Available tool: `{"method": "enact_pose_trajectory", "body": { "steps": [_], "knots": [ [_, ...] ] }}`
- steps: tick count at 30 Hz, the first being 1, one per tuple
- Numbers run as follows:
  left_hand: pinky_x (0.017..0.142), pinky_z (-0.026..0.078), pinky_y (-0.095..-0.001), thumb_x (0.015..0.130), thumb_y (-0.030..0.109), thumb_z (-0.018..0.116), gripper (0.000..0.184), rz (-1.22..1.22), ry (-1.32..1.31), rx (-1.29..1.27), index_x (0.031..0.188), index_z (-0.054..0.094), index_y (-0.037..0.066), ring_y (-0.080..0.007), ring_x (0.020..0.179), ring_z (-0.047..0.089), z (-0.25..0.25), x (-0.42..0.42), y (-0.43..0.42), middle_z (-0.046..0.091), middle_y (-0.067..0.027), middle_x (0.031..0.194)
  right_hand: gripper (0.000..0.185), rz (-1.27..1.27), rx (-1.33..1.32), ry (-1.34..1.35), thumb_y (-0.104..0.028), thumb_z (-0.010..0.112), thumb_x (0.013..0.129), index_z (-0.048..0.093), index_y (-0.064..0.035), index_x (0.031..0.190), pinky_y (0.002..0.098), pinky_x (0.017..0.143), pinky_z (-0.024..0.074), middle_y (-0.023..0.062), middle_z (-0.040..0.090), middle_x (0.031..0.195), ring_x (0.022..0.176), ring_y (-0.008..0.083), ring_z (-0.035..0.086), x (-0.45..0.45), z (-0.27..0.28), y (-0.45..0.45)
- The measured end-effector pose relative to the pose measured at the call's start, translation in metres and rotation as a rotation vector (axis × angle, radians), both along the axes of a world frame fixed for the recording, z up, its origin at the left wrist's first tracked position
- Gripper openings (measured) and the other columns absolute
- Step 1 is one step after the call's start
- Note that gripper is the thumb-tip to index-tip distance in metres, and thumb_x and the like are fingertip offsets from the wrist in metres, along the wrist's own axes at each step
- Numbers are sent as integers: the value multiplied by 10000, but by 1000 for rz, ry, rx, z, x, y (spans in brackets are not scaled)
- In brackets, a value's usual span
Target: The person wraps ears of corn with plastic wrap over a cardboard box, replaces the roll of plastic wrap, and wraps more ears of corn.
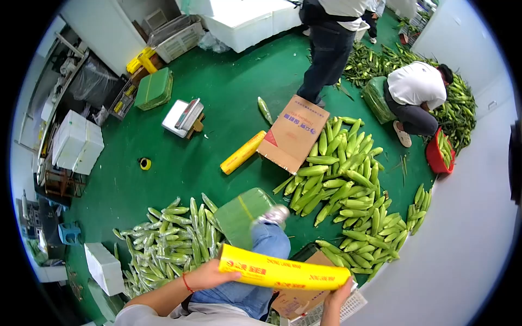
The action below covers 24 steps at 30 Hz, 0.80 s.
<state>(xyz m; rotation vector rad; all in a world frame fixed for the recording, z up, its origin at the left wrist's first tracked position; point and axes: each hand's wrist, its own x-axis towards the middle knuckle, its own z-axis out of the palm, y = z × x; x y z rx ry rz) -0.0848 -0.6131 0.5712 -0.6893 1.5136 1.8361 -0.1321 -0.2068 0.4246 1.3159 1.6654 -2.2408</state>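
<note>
A yellow roll of cling film lies across my lap area, held level between both hands. My left hand is closed on its left end, with a red string on the wrist. My right hand grips the right end from below. Beneath the roll are my jeans-clad legs and a cardboard box by a white crate. To the left lies a heap of film-wrapped corn. Ahead on the right is a pile of unwrapped corn in green husks.
A cardboard box stands ahead, with another yellow roll beside it. A green bundle sits by my foot. A scale, a tape roll and a red basket are on the floor. One person stands; another crouches by husks.
</note>
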Motion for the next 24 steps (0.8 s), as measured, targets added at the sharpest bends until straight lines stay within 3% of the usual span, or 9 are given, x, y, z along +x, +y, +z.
{"method": "enact_pose_trajectory", "body": {
  "steps": [1, 3, 6, 9, 15, 17, 21, 22, 24],
  "knots": [
    [951, 458, -300, 921, 137, 633, 353, 181, 49, 58, 1227, 581, -31, -161, 1059, 593, 5, 3, -7, 641, -87, 1185, 414, 47, 25, -18, -410, 445, 1003, 548, -50, 1177, 353, 876, 480, 64, 635, 1080, 985, 215, 618, -11, -6, -13],
    [934, 464, -300, 922, 107, 624, 341, 312, 38, 48, 1224, 579, -43, -162, 1047, 596, 3, 11, -28, 636, -79, 1189, 393, 86, -48, 7, -393, 485, 991, 551, -50, 1172, 326, 870, 469, 67, 628, 1093, 1019, 202, 603, -29, -22, -39],
    [894, 479, -304, 917, 116, 628, 308, 404, 13, -83, 1181, 609, -41, -165, 1009, 612, -7, 13, -47, 656, -88, 1149, 400, 306, 93, -75, -339, 525, 979, 491, -76, 1278, 300, 913, 428, 73, 572, 1226, 1134, 173, 538, -37, -39, -79],
    [864, 485, -311, 909, 128, 629, 262, 418, 86, -361, 1115, 644, -32, -165, 973, 624, -37, 2, -57, 684, -89, 1063, 494, 389, 76, -201, -302, 544, 972, 396, -92, 1393, 330, 979, 385, 82, 482, 1380, 1238, 188, 469, -40, -76, -100],
    [718, 511, -393, 845, 140, 643, 234, 93, 251, -931, 1033, 667, 3, -345, 846, 665, -125, -34, -128, 682, -183, 959, 591, 346, -206, -321, -378, 500, 979, 323, -62, 1446, 402, 1082, 316, 125, 458, 1412, 1310, 266, 410, -71, -157, -170],
    [724, 510, -394, 841, 128, 643, 227, 23, 255, -958, 1026, 665, -2, -347, 848, 664, -160, -53, -169, 683, -178, 945, 655, 302, -329, -318, -432, 493, 974, 277, -47, 1459, 422, 1115, 276, 144, 424, 1442, 1346, 292, 367, -95, -208, -211],
    [727, 505, -380, 838, 71, 627, 208, 102, 206, -867, 1024, 665, -14, -337, 838, 668, -252, -83, -247, 683, -173, 931, 733, 141, -512, -317, -500, 501, 952, 249, -37, 1460, 414, 1111, 311, 157, 391, 1462, 1359, 298, 356, -174, -340, -318],
    [706, 502, -362, 846, 51, 615, 184, 142, 147, -803, 1004, 667, -26, -311, 799, 670, -268, -91, -261, 686, -169, 906, 857, 107, -538, -294, -559, 552, 903, 211, -21, 1477, 400, 1130, 280, 162, 352, 1479, 1380, 285, 325, -200, -376, -344],
    [693, 499, -346, 851, 51, 615, 173, 183, -5, -715, 993, 666, -33, -286, 773, 668, -296, -100, -289, 688, -166, 878, 945, -122, -656, -222, -588, 601, 855, 195, 1, 1473, 400, 965, 478, 170, 510, 1291, 1140, 292, 540, -250, -461, -388]
  ]
}}
